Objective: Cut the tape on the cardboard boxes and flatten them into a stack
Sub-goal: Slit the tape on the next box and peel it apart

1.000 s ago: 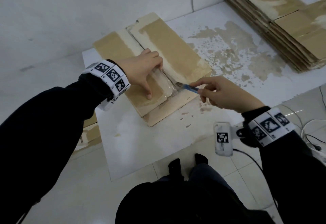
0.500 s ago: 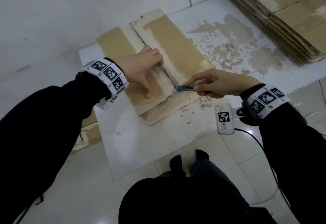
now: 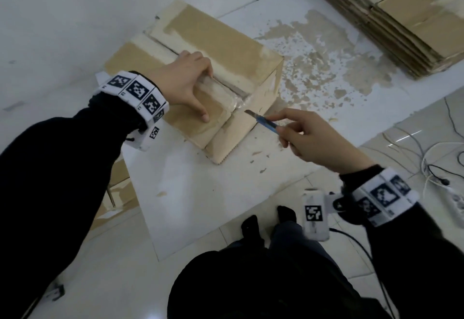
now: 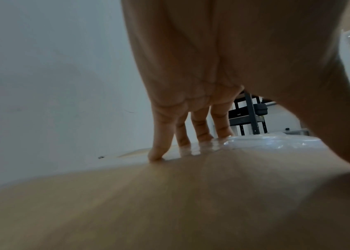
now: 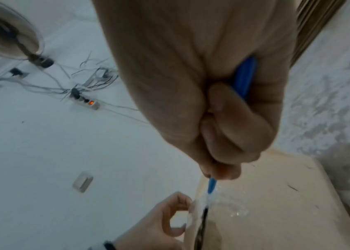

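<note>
A brown cardboard box [image 3: 226, 50] stands on the white table, with clear tape [image 3: 236, 100] along its top seam. My left hand [image 3: 185, 80] presses on the left top flap, fingertips at the seam and thumb spread toward me. The left wrist view shows its straight fingers [image 4: 199, 128] touching the shiny tape [image 4: 266, 142]. My right hand [image 3: 313, 138] grips a blue utility knife [image 3: 266, 123]. The blade tip hovers just off the near end of the seam, over the box's front face. In the right wrist view the right hand [image 5: 223, 126] is curled round the blue handle [image 5: 243, 77].
A tall stack of flattened cardboard [image 3: 401, 17] lies at the table's far right. Torn paper residue marks the table top [image 3: 326, 67]. Cables and a power strip [image 3: 454, 200] lie on the tiled floor at the right. More cardboard [image 3: 115, 193] sits below the table's left edge.
The right hand has drawn the knife out of the near end of the seam, toward me and to the right. The left hand has stayed pressed on the flap.
</note>
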Tool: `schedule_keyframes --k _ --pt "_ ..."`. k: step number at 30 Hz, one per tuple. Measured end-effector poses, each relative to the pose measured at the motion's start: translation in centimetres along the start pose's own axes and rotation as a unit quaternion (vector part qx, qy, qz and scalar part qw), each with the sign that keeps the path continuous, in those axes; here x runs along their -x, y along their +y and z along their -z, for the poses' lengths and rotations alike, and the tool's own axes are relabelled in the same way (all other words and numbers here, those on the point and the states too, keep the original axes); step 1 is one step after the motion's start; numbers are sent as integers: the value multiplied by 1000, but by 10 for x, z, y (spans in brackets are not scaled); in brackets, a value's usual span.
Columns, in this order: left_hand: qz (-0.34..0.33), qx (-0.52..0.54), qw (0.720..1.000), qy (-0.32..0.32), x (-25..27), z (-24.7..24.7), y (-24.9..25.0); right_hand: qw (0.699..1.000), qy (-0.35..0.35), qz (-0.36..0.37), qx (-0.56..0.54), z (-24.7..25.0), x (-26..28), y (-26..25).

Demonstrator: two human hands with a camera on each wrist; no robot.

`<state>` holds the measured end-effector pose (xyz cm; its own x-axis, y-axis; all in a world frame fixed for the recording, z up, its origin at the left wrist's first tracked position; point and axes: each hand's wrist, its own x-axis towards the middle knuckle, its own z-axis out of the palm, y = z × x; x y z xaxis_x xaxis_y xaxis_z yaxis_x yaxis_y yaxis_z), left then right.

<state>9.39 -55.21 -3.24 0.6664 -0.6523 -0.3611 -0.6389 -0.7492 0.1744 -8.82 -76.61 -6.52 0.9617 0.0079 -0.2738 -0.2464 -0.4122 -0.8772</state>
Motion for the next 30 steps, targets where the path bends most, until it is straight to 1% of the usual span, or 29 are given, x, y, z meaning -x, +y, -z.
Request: schedule_keyframes --k 2,10,13,17,19,23,30 --pt "7 3 1000 -1 -2 0 2 999 41 4 -7 -13 -4 -2" --pt "23 9 1000 5 -4 0 5 996 92 2 16 -30 -11 -10" --pt "19 9 1000 10 -4 0 8 995 94 -20 -21 -39 -20 -13" --pt "3 3 1000 9 -7 0 14 996 91 -16 8 -51 -34 -19" --pt "12 6 1000 7 -10 2 9 995 98 -20 7 -44 -27 -17" --pt "27 20 999 12 -15 1 5 991 136 -18 3 -19 -17 -9" --pt "27 28 999 14 -16 2 7 993 115 -29 3 -30 -37 -13"
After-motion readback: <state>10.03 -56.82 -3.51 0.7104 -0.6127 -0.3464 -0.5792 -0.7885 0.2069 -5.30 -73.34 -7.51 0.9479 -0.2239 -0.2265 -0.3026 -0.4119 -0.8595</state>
